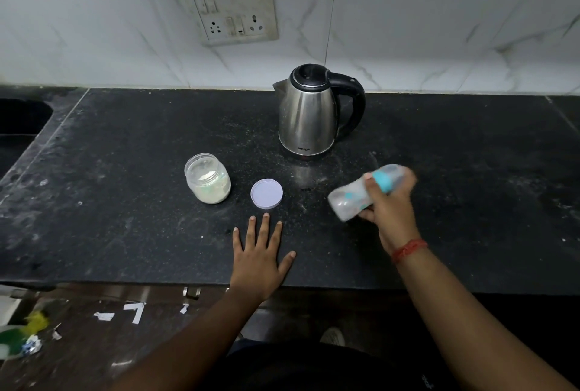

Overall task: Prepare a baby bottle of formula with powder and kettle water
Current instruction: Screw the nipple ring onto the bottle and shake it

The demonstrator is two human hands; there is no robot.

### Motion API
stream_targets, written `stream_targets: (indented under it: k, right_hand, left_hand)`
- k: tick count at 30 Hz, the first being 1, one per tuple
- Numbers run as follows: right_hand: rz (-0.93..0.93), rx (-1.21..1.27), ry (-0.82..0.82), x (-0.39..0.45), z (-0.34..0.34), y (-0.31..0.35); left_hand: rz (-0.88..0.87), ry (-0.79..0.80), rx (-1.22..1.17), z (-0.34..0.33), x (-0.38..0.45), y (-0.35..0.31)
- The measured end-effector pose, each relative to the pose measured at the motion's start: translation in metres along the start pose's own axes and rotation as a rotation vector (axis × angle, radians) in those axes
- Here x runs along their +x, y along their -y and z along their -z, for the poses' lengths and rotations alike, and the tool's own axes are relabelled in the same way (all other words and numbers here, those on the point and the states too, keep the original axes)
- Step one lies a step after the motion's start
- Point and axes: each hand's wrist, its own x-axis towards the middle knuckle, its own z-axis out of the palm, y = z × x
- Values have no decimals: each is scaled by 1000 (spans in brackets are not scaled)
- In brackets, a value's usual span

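Surface (125, 202): black speckled stone slab, dusted with pale smears, backed by white marbled wall tiles (439, 39) that carry a grimy switch-and-socket plate (233, 9).

Kettle (309, 111): brushed steel electric body with black lid and black loop handle; stands upright at the back centre, spout to the left, handle to the right, lid closed.

Right hand (387, 205): fingers curled round a clear plastic baby bottle (357, 194) with teal collar and teal markings. Bottle is lifted off the surface and blurred; its long axis lies nearly level, base toward the lower left, teal collar end toward the upper right. Contents cannot be told through the blur. It hangs in front of and slightly right of the kettle, near it but apart. A red thread band (409, 249) circles the wrist.

Left hand (262, 254): palm down near the front edge, fingers straight and spread, gripping nothing; fingertips point at the lid and stop just short of it.

Jar (207, 178): clear, round, open-mouthed, holding off-white powder; upright, left of centre, well apart from the bottle.

Lid (266, 193): pale lilac round plastic disc, lying flat just right of the jar.

Judgement: the bottle seems to be in the shaking or mixing stage; the left hand is the nearer one to jar and lid, the right to the kettle handle.
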Motion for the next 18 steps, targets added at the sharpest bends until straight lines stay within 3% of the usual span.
stream_targets:
  k: [2,6,9,10,13,16,18]
  right_hand:
    - [-2,-107,135,0,0,-1]
    - [41,92,-90,2,-3,2]
    - [20,-104,146,-2,-6,-2]
    - [31,-107,144,-3,-5,-2]
    - [50,84,-65,-1,-1,-3]
    - [16,-93,94,-3,-1,-7]
    - [29,-101,51,-1,3,-9]
  left_hand:
    - [1,5,5,1,0,0]
    - [-1,7,2,1,0,-1]
    - [-6,4,-1,0,-1,1]
    - [-6,8,1,0,-1,1]
    - [-5,7,6,1,0,0]
    - [-7,-1,-1,0,-1,2]
    - [-7,8,2,-2,0,2]
